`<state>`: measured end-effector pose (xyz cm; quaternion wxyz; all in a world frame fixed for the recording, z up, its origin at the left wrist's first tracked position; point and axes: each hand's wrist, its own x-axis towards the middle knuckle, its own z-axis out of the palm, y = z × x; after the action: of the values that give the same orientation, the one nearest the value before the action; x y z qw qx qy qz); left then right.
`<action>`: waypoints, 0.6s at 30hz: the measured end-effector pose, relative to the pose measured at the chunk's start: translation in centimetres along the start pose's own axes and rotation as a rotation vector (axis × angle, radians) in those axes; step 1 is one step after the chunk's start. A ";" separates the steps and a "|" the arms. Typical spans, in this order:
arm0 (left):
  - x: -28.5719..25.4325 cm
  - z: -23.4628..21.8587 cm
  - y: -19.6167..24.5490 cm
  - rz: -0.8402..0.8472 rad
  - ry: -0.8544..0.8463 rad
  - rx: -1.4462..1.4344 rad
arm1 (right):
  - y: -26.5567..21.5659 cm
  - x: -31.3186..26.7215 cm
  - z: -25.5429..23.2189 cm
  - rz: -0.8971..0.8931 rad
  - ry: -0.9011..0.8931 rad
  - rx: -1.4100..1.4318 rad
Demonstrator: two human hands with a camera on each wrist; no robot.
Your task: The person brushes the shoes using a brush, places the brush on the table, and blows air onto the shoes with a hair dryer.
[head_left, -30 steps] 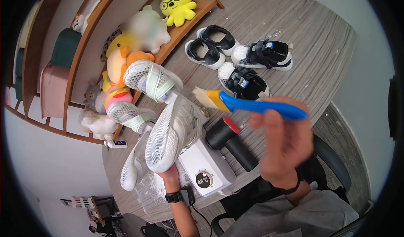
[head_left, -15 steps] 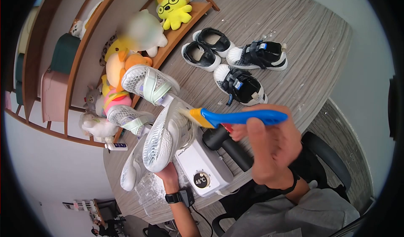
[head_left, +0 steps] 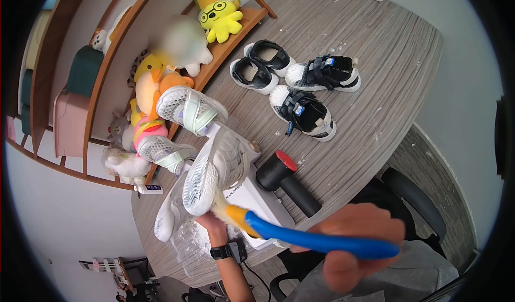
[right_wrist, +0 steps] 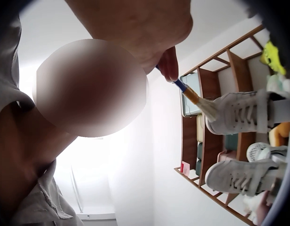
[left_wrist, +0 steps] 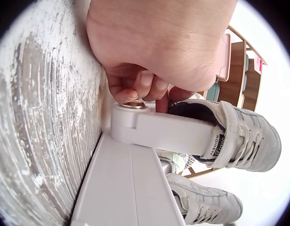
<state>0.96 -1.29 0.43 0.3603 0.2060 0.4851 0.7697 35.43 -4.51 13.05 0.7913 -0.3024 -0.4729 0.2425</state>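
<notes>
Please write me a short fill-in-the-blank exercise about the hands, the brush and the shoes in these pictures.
1. The right hand holds a brush with a ____ plastic handle.
2. Its bristles touch the pale white mesh sneaker mounted on the white shoe ____.
3. The left hand grips that machine's white ____, on which the sneaker sits.
4. On the grey wooden table lie ____ black-and-white shoes.

Missing words: blue; dryer; arm; four
</notes>
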 end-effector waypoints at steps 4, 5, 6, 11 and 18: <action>-0.1 0.9 0.3 0.028 0.033 0.026 | 3.4 0.8 0.4 0.164 0.154 0.078; 0.3 0.6 0.4 0.049 0.052 0.122 | 4.7 1.5 0.7 0.148 0.092 -0.073; 0.2 1.0 0.5 0.069 0.069 0.219 | 5.9 1.8 0.9 0.130 0.031 -0.223; -0.4 1.9 0.7 0.043 0.146 0.198 | 7.9 1.1 2.5 0.235 0.021 -0.111; -0.3 1.3 0.3 0.029 0.036 0.020 | 4.1 1.4 0.3 0.106 -0.139 -0.067</action>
<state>1.93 -0.81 1.30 0.3382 0.2030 0.4961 0.7735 35.37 -0.61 11.16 0.7320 -0.3357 -0.5180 0.2884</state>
